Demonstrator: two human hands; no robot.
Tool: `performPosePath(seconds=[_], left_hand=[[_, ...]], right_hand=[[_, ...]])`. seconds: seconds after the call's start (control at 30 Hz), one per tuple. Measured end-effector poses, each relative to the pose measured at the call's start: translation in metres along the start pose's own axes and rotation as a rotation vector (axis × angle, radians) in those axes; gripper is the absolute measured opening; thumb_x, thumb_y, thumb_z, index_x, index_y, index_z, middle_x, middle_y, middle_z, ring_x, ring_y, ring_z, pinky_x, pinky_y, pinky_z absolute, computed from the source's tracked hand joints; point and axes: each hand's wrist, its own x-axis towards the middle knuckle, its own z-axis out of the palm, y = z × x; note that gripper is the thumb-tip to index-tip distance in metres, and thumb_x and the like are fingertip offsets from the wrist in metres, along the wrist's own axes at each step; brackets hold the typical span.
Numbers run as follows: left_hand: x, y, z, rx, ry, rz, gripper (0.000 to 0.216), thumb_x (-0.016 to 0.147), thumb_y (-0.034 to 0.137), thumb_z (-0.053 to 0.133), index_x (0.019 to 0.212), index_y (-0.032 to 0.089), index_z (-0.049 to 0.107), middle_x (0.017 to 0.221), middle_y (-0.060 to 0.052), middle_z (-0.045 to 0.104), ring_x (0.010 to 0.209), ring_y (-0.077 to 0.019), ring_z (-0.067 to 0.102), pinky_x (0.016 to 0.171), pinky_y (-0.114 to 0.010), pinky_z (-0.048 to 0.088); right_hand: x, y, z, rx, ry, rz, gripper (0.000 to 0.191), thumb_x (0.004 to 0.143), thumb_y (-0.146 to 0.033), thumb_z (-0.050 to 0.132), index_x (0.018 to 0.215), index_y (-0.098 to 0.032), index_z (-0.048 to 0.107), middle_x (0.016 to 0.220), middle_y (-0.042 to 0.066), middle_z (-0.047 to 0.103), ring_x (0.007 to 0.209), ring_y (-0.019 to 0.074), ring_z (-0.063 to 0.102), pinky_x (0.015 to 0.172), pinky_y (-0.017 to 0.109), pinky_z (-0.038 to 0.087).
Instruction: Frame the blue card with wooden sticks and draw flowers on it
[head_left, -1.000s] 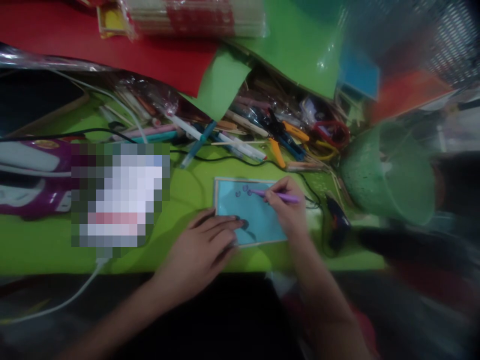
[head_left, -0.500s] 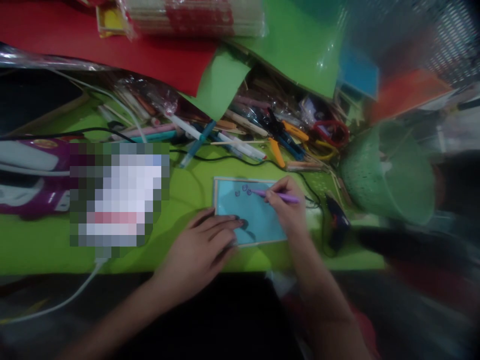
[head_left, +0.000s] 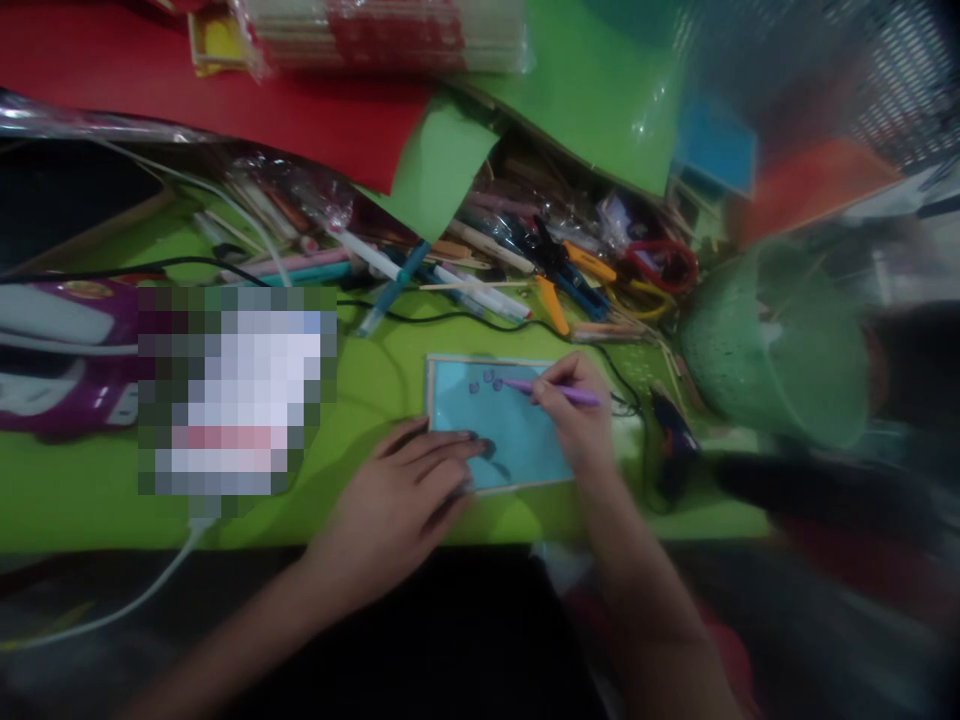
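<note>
A light-blue board [head_left: 517, 430] with thin wooden strips along its edges lies on the green table. Small purple drawn shapes [head_left: 489, 378] show near its upper edge. My right hand [head_left: 577, 410] grips a purple pen [head_left: 574, 394], its tip at the rightmost shape. Fingers stretched out, my left hand [head_left: 412, 480] rests on the board's lower left part and holds nothing.
At the left lies a blurred-out phone-like device [head_left: 240, 390] with a white cable, beside a purple and white appliance [head_left: 67, 350]. Pens, pliers [head_left: 570, 270] and sticks clutter the back. A green basket [head_left: 772, 350] and a dark tool [head_left: 675, 430] stand right.
Hardly anything differs. Both hands, the pen and the board keep their places, and a dark shape has come in at the far right edge.
</note>
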Motion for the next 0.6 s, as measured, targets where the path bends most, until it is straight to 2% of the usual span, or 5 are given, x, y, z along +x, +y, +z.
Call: performPosePath(seconds=[0.6], left_hand=[[0.0015, 0.0001, -0.0021, 0.005, -0.014, 0.007, 0.011, 0.105, 0.025, 0.053, 0.1, 0.023, 0.063, 0.13, -0.004, 0.077, 0.12, -0.0233, 0.072, 0.113, -0.051, 0.044]], right_hand=[[0.0002, -0.0001, 0.0008, -0.024, 0.003, -0.013, 0.015, 0.078, -0.03, 0.071, 0.074, -0.025, 0.058, 0.067, -0.002, 0.059, 0.064, 0.0163, 0.053, 0.06, 0.031, 0.043]])
